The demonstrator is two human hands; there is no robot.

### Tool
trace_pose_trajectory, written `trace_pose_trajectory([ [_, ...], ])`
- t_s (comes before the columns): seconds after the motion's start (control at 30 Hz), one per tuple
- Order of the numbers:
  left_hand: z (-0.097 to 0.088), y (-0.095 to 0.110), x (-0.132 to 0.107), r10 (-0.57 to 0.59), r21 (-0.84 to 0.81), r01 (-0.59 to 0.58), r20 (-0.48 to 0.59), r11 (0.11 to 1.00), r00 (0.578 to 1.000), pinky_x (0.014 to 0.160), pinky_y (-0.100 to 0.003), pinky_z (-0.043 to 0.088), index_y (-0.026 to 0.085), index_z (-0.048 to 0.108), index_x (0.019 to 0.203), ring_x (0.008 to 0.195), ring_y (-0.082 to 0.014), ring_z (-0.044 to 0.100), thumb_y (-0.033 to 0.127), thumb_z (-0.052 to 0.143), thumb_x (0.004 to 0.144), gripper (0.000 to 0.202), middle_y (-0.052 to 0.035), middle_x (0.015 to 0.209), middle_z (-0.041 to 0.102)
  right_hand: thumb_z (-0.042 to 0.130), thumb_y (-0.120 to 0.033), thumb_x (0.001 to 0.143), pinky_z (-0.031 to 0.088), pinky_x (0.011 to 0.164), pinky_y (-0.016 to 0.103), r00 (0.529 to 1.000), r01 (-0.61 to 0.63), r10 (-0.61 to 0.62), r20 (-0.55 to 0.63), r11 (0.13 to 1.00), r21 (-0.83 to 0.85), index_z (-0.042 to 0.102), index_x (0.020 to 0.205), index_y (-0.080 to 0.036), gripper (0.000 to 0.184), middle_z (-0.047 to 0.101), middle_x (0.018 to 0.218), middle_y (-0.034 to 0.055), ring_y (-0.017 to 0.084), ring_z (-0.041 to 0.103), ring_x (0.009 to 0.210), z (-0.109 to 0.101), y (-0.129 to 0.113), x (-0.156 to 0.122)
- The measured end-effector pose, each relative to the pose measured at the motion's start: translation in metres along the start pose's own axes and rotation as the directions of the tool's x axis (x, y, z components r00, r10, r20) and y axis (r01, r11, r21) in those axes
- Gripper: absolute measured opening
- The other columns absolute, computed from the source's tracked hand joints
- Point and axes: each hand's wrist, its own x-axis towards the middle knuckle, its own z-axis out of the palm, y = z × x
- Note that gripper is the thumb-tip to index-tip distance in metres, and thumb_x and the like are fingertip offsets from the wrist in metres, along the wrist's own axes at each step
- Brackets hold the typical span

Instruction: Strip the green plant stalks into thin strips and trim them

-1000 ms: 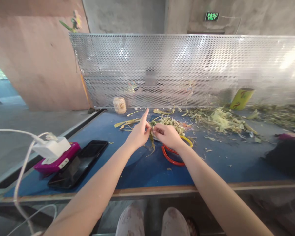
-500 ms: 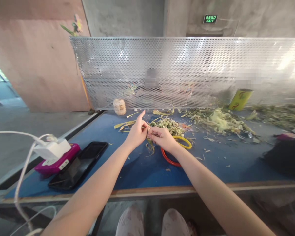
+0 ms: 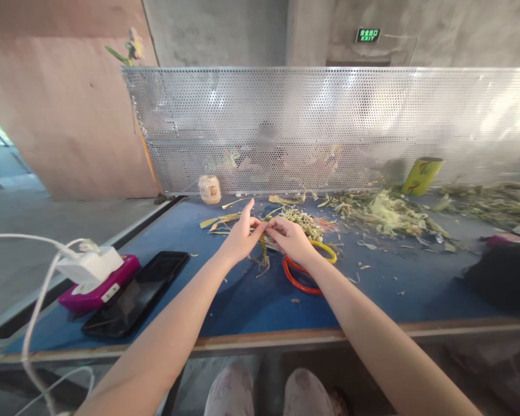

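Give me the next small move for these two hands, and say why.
I'd probably ease the right hand slightly away from the left hand: they meet at the tips, mostly hiding whatever is pinched there, with plant strands showing just below. A small gap should reveal what each holds.

we look out from the person's head, forward and down over the tabletop (image 3: 251, 315). we are close: its near edge runs low across our view, with the knees (image 3: 305, 393) just below. its near left corner shows too. the left hand (image 3: 239, 238) and right hand (image 3: 291, 239) sit around the middle. past the far edge, we face a metal screen with holes (image 3: 329, 130).
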Motion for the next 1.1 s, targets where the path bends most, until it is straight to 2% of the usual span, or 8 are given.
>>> trace_pose_trajectory([
  [0.13,0.001,-0.001,0.001,-0.043,-0.067,0.041,-0.017,0.997,0.999,0.061,-0.025,0.043,0.010,0.013,0.135,0.069,-0.0132,0.056,0.024,0.047,0.080,0.066,-0.0055,0.079,0.062,0.042,-0.029,0.078,0.035,0.052,0.020,1.000,0.019,-0.018,0.012,0.998,-0.066,0.045,0.072,-0.020,0.011,0.048,0.058,-0.0056,0.008,0.043,0.049,0.000,0.001,0.000],
  [0.23,0.001,-0.002,0.002,-0.056,-0.050,0.054,-0.035,0.997,0.998,0.063,-0.026,0.044,0.010,0.017,0.134,0.070,-0.0135,0.057,0.020,0.050,0.076,0.067,-0.0055,0.078,0.063,0.042,-0.031,0.079,0.035,0.054,0.021,1.000,0.020,-0.018,0.010,0.974,-0.224,0.048,0.075,-0.021,0.012,0.053,0.063,-0.0037,0.009,0.047,0.055,-0.001,-0.001,-0.002],
  [0.43,0.000,0.001,0.001,-0.030,-0.008,0.030,-0.050,1.000,0.998,0.064,-0.028,0.045,0.014,0.024,0.133,0.069,-0.0141,0.059,0.015,0.052,0.074,0.065,-0.0052,0.078,0.066,0.043,-0.042,0.080,0.028,0.050,0.020,0.999,-0.041,0.042,-0.012,0.807,-0.589,0.051,0.074,-0.022,0.022,0.057,0.064,-0.0027,0.011,0.048,0.055,-0.002,-0.013,-0.006],
  [0.53,0.001,-0.001,0.002,-0.098,-0.061,0.094,-0.062,0.994,0.993,0.065,-0.030,0.046,0.011,0.023,0.132,0.069,-0.0151,0.060,0.018,0.054,0.074,0.066,-0.0063,0.077,0.066,0.040,-0.043,0.083,0.025,0.049,0.021,0.999,-0.040,0.048,-0.007,0.735,-0.676,0.051,0.073,-0.022,0.025,0.057,0.064,-0.0016,0.012,0.048,0.055,-0.002,-0.015,-0.006],
  [0.6,0.002,-0.003,0.002,-0.144,-0.106,0.138,-0.057,0.985,0.988,0.066,-0.030,0.047,0.011,0.023,0.132,0.070,-0.0160,0.061,0.021,0.055,0.073,0.068,-0.0076,0.079,0.067,0.037,-0.038,0.085,0.024,0.049,0.021,0.999,-0.021,0.035,0.006,0.713,-0.701,0.052,0.073,-0.022,0.024,0.059,0.067,-0.0010,0.012,0.049,0.057,-0.002,-0.015,-0.006],
  [0.7,0.003,-0.006,0.003,-0.150,-0.113,0.142,-0.069,0.983,0.986,0.068,-0.031,0.047,0.012,0.025,0.131,0.073,-0.0173,0.062,0.021,0.056,0.073,0.067,-0.0078,0.080,0.067,0.035,-0.032,0.086,0.024,0.049,0.020,1.000,-0.003,0.018,0.013,0.714,-0.700,0.052,0.072,-0.022,0.024,0.059,0.069,-0.0009,0.011,0.049,0.059,-0.002,-0.014,-0.007],
  [0.9,0.003,-0.004,0.002,-0.215,-0.140,0.198,-0.115,0.970,0.970,0.067,-0.032,0.049,0.010,0.025,0.130,0.076,-0.0188,0.063,0.021,0.056,0.073,0.066,-0.0097,0.081,0.066,0.035,-0.034,0.085,0.023,0.048,0.020,0.999,-0.032,0.037,-0.006,0.759,-0.650,0.051,0.070,-0.022,0.024,0.055,0.062,-0.0021,0.011,0.045,0.052,-0.002,-0.012,-0.007],
  [1.1,0.003,0.000,0.001,-0.236,-0.206,0.219,-0.061,0.954,0.970,0.063,-0.030,0.048,0.010,0.025,0.130,0.069,-0.0161,0.061,0.027,0.058,0.073,0.069,-0.0091,0.081,0.066,0.036,-0.029,0.083,0.024,0.049,0.020,0.999,-0.039,0.051,0.002,0.789,-0.614,0.050,0.071,-0.021,0.020,0.054,0.062,-0.0014,0.011,0.044,0.053,-0.001,-0.010,-0.006],
])
